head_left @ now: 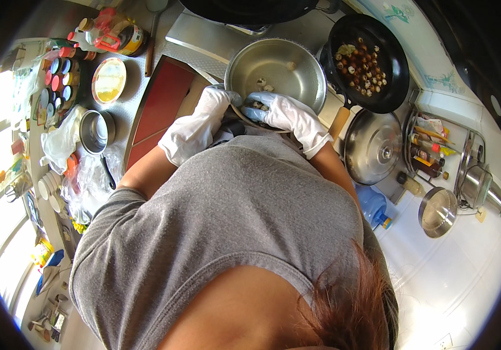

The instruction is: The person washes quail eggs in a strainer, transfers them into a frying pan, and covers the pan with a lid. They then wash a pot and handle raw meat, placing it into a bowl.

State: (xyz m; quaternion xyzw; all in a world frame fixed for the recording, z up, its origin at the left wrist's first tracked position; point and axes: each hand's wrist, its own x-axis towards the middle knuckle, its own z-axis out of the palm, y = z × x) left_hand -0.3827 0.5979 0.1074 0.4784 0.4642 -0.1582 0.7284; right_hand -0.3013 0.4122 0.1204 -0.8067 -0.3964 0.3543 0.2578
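A wide stainless steel pot [294,50] is tilted close to my body, with a few speckled quail eggs [261,82] at its bottom. My left hand [228,97], in a white and blue glove, grips the pot's left rim. Inside the near side of the pot, my gloved right hand [261,106] curls around several quail eggs. At the upper right, a black wok [401,65] with a wooden handle [340,120] holds many quail eggs in dark liquid and a leaf.
A large steel lid [370,144] stands below the wok, beside a rack of bottles [427,153]. On the left counter are a small saucepan [97,131], a plate [109,81], an oil bottle [128,39] and jars [57,83]. Another black pan [250,11] sits at the top.
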